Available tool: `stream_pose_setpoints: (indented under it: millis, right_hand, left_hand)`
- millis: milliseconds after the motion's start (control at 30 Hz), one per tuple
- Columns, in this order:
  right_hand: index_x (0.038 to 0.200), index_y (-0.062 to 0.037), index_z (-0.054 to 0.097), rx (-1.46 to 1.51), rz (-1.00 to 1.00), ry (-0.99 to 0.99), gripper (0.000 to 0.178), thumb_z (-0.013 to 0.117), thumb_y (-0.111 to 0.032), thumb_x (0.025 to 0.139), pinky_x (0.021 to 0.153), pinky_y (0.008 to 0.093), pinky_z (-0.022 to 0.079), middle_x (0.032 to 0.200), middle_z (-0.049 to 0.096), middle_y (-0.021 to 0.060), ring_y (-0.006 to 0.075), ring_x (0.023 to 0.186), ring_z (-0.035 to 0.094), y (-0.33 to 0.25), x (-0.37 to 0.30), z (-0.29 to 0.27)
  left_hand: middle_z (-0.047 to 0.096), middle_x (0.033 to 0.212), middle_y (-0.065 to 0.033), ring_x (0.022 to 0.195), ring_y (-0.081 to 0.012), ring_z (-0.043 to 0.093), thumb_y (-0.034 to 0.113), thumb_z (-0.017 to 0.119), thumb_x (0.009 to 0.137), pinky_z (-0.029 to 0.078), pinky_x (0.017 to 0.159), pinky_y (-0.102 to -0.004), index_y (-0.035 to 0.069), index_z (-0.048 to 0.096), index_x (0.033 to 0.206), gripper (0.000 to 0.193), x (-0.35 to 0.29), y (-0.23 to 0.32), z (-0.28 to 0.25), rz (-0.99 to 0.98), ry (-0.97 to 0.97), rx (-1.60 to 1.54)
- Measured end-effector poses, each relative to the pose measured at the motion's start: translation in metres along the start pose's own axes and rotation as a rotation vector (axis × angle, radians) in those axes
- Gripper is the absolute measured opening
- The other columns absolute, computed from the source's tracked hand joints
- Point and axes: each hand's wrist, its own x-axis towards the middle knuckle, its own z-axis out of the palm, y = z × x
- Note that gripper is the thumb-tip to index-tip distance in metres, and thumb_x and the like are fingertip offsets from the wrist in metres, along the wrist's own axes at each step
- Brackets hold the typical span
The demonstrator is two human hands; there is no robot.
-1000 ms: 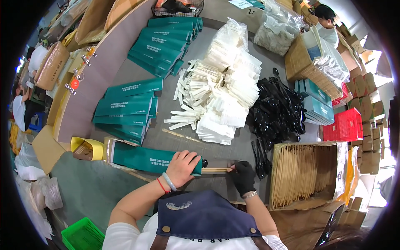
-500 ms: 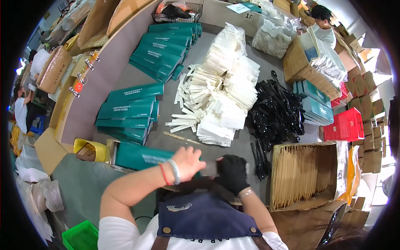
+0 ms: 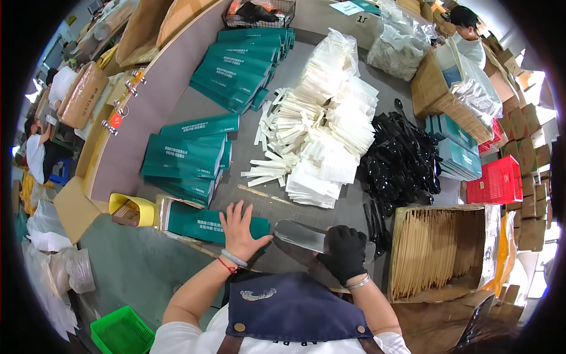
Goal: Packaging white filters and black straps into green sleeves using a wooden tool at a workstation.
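With our left hand (image 3: pixel 239 235) spread, its fingers released, on the green packet (image 3: pixel 197 223) at near left, and our gloved right hand (image 3: pixel 344 252) grasping the clear plastic strip (image 3: pixel 299 234) just right of it, we should, we judge, steady both level.

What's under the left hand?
A green packet, showing on both sides of the left hand. The part beneath the palm, and anything lying under the packet, is covered and can't be seen.

Green basket (image 3: pixel 131 331) and red crate (image 3: pixel 498 182)
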Motion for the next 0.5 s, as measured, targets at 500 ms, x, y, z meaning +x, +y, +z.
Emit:
stream_pose_setpoints:
  millis: [500]
  right_hand:
    - [0.113, -0.0068, 0.060, 0.334, -0.252, 0.117, 0.058, 0.077, -0.041, 0.069, 0.088, 0.0446, 0.042, 0.111, 0.061, 0.0137, 0.0321, 0.104, 0.057, -0.036, 0.031, 0.058]
  left_hand:
    - [0.049, 0.137, -0.0172, 0.129, -0.0379, 0.041, 0.036, 0.082, 0.068, 0.026, 0.109, -0.0553, 0.004, 0.051, 0.131, 0.078, 0.030, -0.001, -0.015, 0.086, -0.154, -0.162]
